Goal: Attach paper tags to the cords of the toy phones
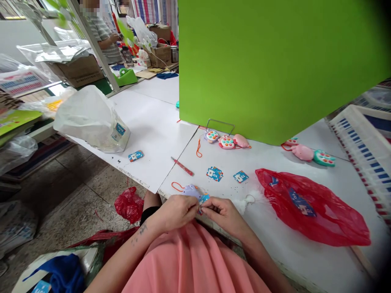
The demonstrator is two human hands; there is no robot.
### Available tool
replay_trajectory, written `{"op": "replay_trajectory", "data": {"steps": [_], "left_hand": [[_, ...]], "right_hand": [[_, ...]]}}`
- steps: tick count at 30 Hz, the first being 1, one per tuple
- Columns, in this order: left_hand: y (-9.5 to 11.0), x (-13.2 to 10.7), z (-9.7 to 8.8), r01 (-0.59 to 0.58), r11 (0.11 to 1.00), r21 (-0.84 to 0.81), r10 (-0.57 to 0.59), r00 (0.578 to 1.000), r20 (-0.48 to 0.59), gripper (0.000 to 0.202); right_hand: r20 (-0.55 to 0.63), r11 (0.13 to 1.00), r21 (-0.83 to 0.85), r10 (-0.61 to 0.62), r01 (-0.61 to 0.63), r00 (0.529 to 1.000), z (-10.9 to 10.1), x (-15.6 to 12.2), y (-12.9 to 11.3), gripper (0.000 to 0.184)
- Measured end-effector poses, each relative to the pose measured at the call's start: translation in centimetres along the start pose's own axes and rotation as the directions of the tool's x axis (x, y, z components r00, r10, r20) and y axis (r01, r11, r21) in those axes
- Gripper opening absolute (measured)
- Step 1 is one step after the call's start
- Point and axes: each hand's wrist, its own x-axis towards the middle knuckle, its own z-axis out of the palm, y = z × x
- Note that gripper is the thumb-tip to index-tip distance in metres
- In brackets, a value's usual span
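My left hand and my right hand meet at the near edge of the white table, fingers pinched together on a small blue paper tag. The tag lies against a lilac toy with an orange cord, which rests on the table edge just beyond my fingers. A white fluffy keyring lies right beside my right hand. More blue tags sit a little farther in.
A red plastic bag holding tags lies to the right. Colourful button toys sit along a green partition. A red pen, a white bag and a striped crate are around; a person stands far back left.
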Motion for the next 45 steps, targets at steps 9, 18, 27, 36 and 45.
{"op": "replay_trajectory", "data": {"steps": [9,18,27,36,45], "left_hand": [[-2.9,4.3,1.1,0.137,0.989,0.061,-0.12,0.967,-0.224,0.021],[-2.6,5.0,2.2,0.213,0.958,0.194,-0.185,0.971,-0.153,0.021],[-1.6,4.8,1.0,0.151,0.977,0.151,-0.111,0.963,-0.245,0.018],[-0.6,4.1,0.1,-0.07,0.995,0.069,0.092,0.918,-0.385,0.02],[0.2,3.7,1.8,-0.363,0.888,0.284,0.408,0.905,-0.118,0.02]], "right_hand": [[-0.365,0.813,-0.521,0.064,-0.261,0.929,-2.6,1.4,3.2,0.02],[-0.135,0.816,-0.57,0.023,-0.097,0.991,-1.7,3.5,2.6,0.017],[-0.124,0.997,-0.07,0.027,-0.036,0.992,-1.3,3.5,2.4,0.028],[-0.057,0.912,0.371,0.212,-0.176,0.976,-1.2,3.6,1.6,0.031],[-0.115,0.834,0.527,0.257,-0.16,0.959,-0.7,4.0,1.9,0.018]]}}
